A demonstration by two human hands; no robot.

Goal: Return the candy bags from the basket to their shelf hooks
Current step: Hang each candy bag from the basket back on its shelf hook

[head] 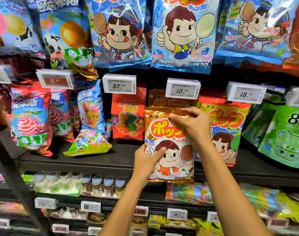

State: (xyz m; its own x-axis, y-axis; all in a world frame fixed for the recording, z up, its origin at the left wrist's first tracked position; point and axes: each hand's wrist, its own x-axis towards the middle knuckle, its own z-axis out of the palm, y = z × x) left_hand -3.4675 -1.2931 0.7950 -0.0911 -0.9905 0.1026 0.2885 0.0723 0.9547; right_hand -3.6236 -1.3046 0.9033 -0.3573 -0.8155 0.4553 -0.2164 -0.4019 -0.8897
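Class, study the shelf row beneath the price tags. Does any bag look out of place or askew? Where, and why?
Left of the red bag, a green-and-yellow bag lies slumped on the shelf board instead of hanging, and the blue bag above it leans crooked. The orange candy bag, held by left hand and right hand, looks fine.

Reaching forward with both bare forearms, up from the bottom of view and angled in toward each other. Gripping the candy bag [164,132] low on its left edge with the left hand [147,161], thumb laid flat across the front, fingers tucked out of sight behind. Pinching the same bag's top edge with the right hand [195,126], sitting higher up, thumb on the front, fingers curled over the top, wrist bent down a bit. Hands well apart, not touching each other.
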